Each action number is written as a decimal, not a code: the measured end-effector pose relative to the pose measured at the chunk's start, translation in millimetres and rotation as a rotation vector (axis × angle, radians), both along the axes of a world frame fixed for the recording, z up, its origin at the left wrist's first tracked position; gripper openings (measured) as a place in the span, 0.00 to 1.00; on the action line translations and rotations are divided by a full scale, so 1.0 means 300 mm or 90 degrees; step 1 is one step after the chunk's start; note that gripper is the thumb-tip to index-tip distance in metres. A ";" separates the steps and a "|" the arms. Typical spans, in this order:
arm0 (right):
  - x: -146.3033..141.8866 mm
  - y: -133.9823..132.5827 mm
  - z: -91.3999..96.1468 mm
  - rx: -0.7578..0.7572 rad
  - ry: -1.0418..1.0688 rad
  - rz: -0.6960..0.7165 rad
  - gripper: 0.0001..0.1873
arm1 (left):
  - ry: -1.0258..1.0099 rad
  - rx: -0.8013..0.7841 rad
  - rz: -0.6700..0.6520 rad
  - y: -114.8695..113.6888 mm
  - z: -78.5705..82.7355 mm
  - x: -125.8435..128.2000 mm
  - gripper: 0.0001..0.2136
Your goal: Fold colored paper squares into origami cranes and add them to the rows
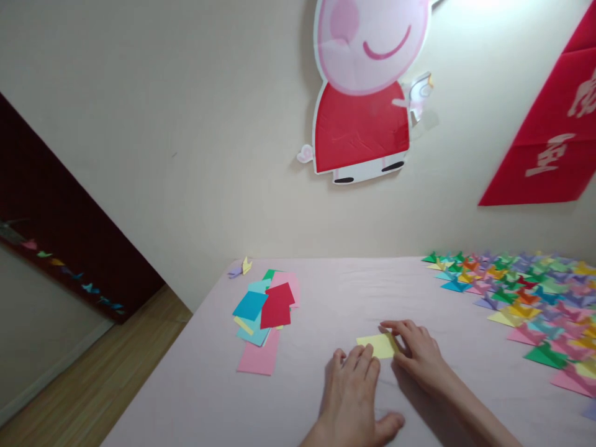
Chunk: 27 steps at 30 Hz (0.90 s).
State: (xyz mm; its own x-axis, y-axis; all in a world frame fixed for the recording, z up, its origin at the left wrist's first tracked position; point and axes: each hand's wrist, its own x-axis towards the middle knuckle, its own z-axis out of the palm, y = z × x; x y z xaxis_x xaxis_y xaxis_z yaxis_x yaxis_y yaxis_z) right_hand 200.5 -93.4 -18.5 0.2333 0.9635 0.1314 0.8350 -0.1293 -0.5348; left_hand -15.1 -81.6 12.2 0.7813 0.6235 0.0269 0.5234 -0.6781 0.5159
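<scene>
A pale yellow piece of paper (382, 346) lies on the table, rectangular and apparently folded. My left hand (351, 379) is palm down with the fingers stretched out, their tips at the paper's lower left corner, and the thumb spread to the right. At the paper's right edge, my right hand (418, 351) has its thumb and a bent finger closed about the edge. Its index finger reaches out above the top corner. How firmly that edge is gripped I cannot make out.
Loose coloured paper sheets (251, 306) overlap on the left. Many folded paper birds (521, 298) stand in rows on the right. Two small folded pieces (241, 268) sit at the back left corner of the pink-covered table (186, 385). A wall (209, 186) rises behind.
</scene>
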 end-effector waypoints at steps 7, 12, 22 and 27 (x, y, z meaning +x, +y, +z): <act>0.038 -0.006 0.021 0.025 0.123 0.011 0.28 | -0.054 0.051 0.068 0.044 0.039 0.059 0.13; -0.020 -0.025 0.049 0.069 0.098 0.014 0.15 | -0.082 0.055 0.181 0.079 0.020 0.152 0.02; -0.037 -0.016 0.062 0.025 0.045 0.014 0.18 | -0.023 0.030 0.263 0.081 -0.007 0.201 0.12; -0.040 -0.016 0.068 0.015 0.049 0.016 0.18 | -0.002 0.009 0.269 0.096 -0.007 0.201 0.19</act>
